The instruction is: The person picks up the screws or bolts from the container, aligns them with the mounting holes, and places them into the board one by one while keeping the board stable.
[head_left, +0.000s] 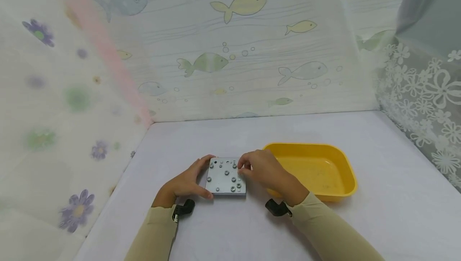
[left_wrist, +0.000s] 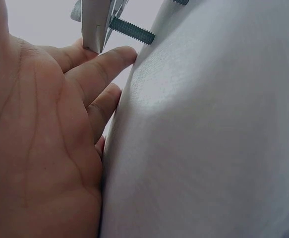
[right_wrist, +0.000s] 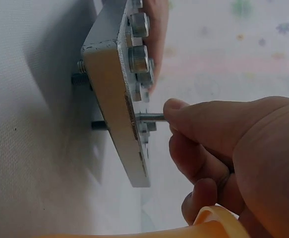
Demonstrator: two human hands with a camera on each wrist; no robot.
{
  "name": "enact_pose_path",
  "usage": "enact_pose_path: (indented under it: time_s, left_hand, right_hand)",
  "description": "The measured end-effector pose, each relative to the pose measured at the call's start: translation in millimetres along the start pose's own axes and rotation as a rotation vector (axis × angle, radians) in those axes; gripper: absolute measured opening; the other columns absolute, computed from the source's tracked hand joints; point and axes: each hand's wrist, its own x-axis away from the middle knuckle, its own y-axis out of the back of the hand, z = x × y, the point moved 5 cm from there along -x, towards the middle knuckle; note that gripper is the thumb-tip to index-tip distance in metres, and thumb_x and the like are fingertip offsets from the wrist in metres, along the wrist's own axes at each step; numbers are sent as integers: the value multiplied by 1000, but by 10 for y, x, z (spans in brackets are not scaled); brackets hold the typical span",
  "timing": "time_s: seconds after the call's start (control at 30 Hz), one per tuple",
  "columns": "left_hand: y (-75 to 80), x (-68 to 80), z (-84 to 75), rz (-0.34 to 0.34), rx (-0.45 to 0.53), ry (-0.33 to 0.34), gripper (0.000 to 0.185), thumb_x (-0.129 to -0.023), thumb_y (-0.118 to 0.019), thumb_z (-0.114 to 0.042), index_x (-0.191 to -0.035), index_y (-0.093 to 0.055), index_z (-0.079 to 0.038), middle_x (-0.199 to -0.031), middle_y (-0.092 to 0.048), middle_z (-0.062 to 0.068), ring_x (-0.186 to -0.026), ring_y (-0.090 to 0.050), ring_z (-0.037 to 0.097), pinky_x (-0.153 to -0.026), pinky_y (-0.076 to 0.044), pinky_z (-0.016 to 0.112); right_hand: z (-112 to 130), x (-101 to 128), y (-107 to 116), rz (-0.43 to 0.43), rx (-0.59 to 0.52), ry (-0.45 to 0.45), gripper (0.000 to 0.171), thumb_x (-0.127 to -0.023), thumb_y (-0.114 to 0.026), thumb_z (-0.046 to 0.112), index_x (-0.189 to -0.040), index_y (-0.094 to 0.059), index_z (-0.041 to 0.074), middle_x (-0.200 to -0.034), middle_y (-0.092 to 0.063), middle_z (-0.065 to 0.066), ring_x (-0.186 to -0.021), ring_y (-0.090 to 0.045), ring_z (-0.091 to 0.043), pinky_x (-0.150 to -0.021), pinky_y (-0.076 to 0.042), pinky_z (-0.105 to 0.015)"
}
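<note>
A square metal plate (head_left: 220,183) lies in the middle of the white table, with several socket head bolts (right_wrist: 139,59) standing in its top face. My left hand (head_left: 186,181) holds the plate by its left side, thumb at the near corner and forefinger at the far one. Threaded shanks, such as this bolt end (left_wrist: 132,30), stick out below the plate and keep it raised. At the plate's right side my right hand (head_left: 264,169) pinches a thin bolt (right_wrist: 153,117) between thumb and forefinger. The bolt's lower end meets the plate's top face; its head is hidden by the fingers.
A yellow plastic tray (head_left: 343,173) stands on the table to the right of the plate, partly behind my right hand and forearm. Printed fabric curtains (head_left: 252,53) hang behind the table and on both sides.
</note>
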Motion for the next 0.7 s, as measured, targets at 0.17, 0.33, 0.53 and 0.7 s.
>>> enact_pose_path:
  time_s: [0.17, 0.33, 0.53, 0.7]
  left_hand:
    - [4, 1, 8, 4, 8, -7, 124, -58, -97, -45, -160, -28, -32, -161, -41, -11, -160, -10, 21, -127, 6, 58]
    - [3, 8, -2, 7, 17, -5, 124, -58, -98, -42, -160, -28, -33, -161, -41, -13, -160, -10, 19, -127, 7, 56]
    - [4, 8, -24, 9, 25, -19, 123, -58, -98, -41, -160, -29, -31, -162, -41, -6, -160, -11, 25, -126, 7, 59]
    - [4, 5, -25, 8, 20, -20, 123, -58, -97, -40, -160, -28, -30, -162, -42, -5, -159, -14, 24, -127, 8, 57]
  right_hand:
    - [8, 2, -17, -2, 27, 18, 5, -91, -81, 31, -93, -77, 28, -67, -57, 15, -72, -51, -11, -71, -39, -29]
    - [9, 6, -39, -8, 68, 32, 5, -91, -80, 31, -95, -79, 28, -65, -56, 15, -75, -50, -12, -76, -37, -32]
    - [19, 10, -56, -4, 113, 39, 6, -91, -80, 32, -96, -79, 29, -66, -57, 18, -77, -49, -11, -78, -36, -35]
    - [21, 10, -64, -13, 140, 46, 6, -91, -80, 32, -96, -80, 28, -68, -60, 18, -77, -48, -10, -77, -35, -35]
